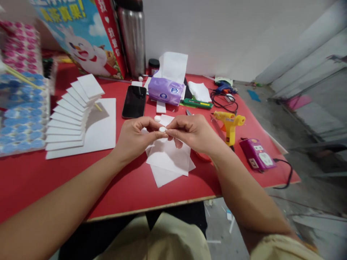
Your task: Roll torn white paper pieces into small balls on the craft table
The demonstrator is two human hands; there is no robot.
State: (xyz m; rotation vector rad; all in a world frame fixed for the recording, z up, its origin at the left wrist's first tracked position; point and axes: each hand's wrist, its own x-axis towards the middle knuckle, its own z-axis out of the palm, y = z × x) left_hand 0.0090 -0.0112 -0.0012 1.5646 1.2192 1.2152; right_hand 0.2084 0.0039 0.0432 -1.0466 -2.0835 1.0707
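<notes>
- Left hand and right hand together pinch a small white disc.
- The disc is above white paper sheets on the red surface.
- Yellow glue gun: right of both hands.

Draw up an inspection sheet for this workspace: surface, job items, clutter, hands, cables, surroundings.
Surface: red tabletop, items spread over it.
Job items: small round white piece, held above flat white sheets.
Clutter: purple tissue pack, black rectangular phone, long green cutter, yellow plastic glue gun.
Hands: left hand and right hand pinch the piece between their fingers.
Cables: black cable from the magenta power strip; looped dark cable behind the glue gun.
Surroundings: white wall; grey floor with scraps.
</notes>
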